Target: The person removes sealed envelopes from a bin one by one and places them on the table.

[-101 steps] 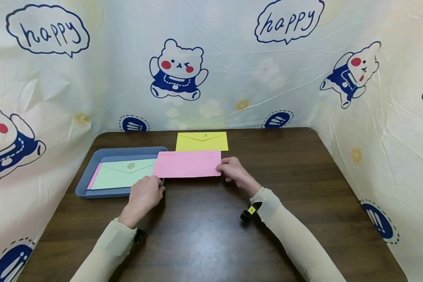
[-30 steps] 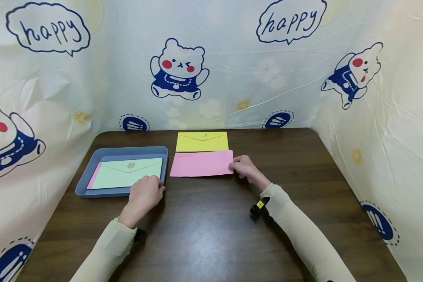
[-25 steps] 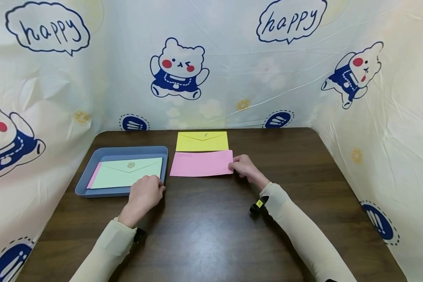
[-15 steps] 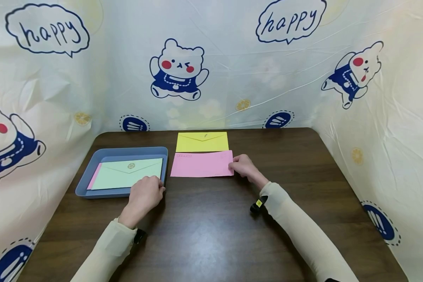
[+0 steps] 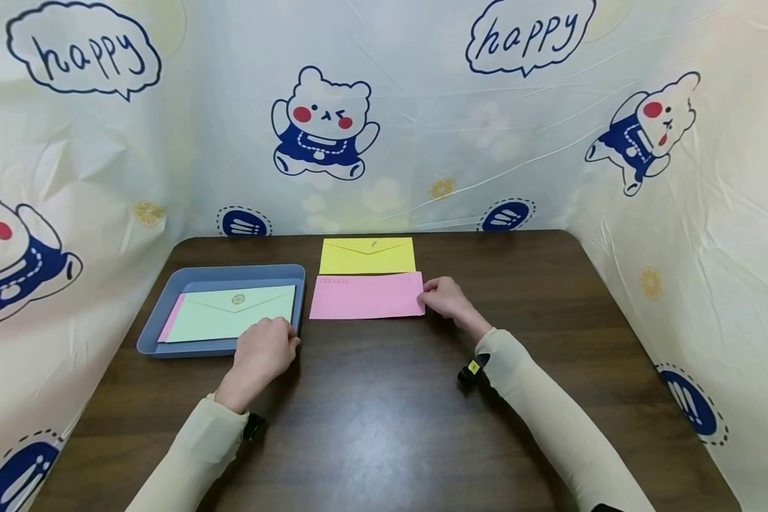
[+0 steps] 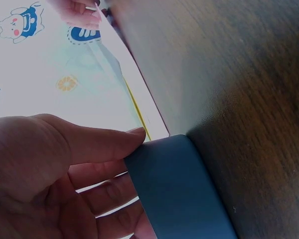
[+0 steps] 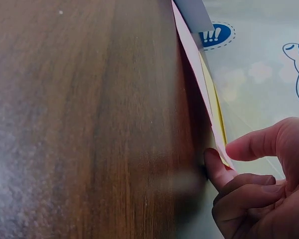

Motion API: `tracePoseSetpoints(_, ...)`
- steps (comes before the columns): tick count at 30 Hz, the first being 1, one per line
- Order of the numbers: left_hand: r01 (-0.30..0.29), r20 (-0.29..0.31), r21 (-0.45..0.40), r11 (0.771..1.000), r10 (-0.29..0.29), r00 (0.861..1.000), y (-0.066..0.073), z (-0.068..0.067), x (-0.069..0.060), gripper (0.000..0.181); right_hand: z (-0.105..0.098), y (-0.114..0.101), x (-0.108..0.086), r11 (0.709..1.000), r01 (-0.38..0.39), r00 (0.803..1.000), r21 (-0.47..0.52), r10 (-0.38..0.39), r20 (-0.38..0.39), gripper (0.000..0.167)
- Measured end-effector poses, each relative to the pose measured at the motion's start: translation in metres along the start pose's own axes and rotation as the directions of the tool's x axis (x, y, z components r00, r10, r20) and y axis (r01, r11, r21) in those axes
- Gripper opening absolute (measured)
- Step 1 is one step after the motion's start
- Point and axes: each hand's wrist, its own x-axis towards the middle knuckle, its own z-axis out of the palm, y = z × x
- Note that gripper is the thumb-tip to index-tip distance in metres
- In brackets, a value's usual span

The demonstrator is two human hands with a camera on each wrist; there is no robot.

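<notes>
In the head view my left hand (image 5: 264,357) grips the front right corner of a blue tray (image 5: 220,272). The left wrist view shows the thumb on the tray's rim and the fingers curled at its side. Inside the tray lies a pale green envelope (image 5: 230,316) over a pink one (image 5: 170,328), mostly hidden. My right hand (image 5: 448,299) pinches the right edge of a pink envelope (image 5: 366,297) on the table, thumb above and forefinger below in the right wrist view. Just behind lies a yellow envelope (image 5: 368,256), flap side up.
The dark wooden table (image 5: 371,427) ends at a patterned curtain (image 5: 422,142) at the back and sides. Bare wood shows in front of the envelopes and to the right. A black wrist camera (image 5: 473,371) hangs at the right sleeve.
Over the earlier frames, my right hand has drawn the pink envelope to the right, off the tray's edge and onto the table before the yellow one. My left hand has stayed at the tray.
</notes>
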Motion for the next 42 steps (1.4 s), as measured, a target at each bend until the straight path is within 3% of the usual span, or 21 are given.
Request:
tracePoseSetpoints(7, 0.002, 0.005, 0.002, 1.000, -0.002, 1.000, 0.000, 0.000, 0.001, 0.015, -0.001, 0.001, -0.001, 1.000, -0.018, 1.000, 0.004, 0.018, -0.009, 0.026)
tracePoseSetpoints(15, 0.007, 0.000, -0.001, 1.000, -0.007, 1.000, 0.000, 0.001, 0.002, 0.014, -0.004, 0.006, 0.000, 1.000, 0.016, 1.000, 0.000, -0.016, -0.001, 0.029)
tracePoseSetpoints(22, 0.009, 0.006, 0.001, 1.000, -0.009, 1.000, 0.000, 0.001, 0.002, 0.019, -0.005, 0.009, -0.006, 0.984, 0.135, 0.988, -0.119, -0.142, -0.058, 0.028)
tracePoseSetpoints(25, 0.012, 0.010, 0.002, 1.000, -0.012, 1.000, -0.001, 0.001, 0.002, 0.018, 0.000, 0.007, -0.013, 0.944, 0.209, 0.966, -0.254, -0.241, -0.098, 0.027)
tracePoseSetpoints(28, 0.012, 0.009, 0.003, 1.000, -0.012, 1.000, -0.001, 0.000, 0.003, 0.015, 0.007, 0.003, -0.023, 0.870, 0.283, 0.933, -0.404, -0.347, -0.096, 0.028)
tracePoseSetpoints(31, 0.010, 0.009, 0.000, 1.000, -0.010, 1.000, -0.001, 0.000, 0.003, 0.014, 0.016, -0.001, -0.032, 0.791, 0.339, 0.909, -0.509, -0.415, -0.038, 0.030)
tracePoseSetpoints(35, 0.011, 0.010, -0.005, 1.000, -0.011, 1.000, -0.001, 0.001, 0.003, 0.011, 0.025, -0.004, -0.039, 0.705, 0.384, 0.899, -0.596, -0.432, 0.070, 0.038)
tracePoseSetpoints(38, 0.012, 0.011, -0.005, 1.000, -0.012, 1.000, -0.001, 0.001, 0.002, 0.010, 0.028, -0.006, -0.040, 0.667, 0.409, 0.895, -0.623, -0.427, 0.130, 0.043)
tracePoseSetpoints(42, 0.010, 0.006, -0.003, 1.000, -0.010, 1.000, -0.001, 0.001, 0.002, 0.010, 0.030, -0.007, -0.041, 0.656, 0.425, 0.892, -0.624, -0.420, 0.167, 0.044)
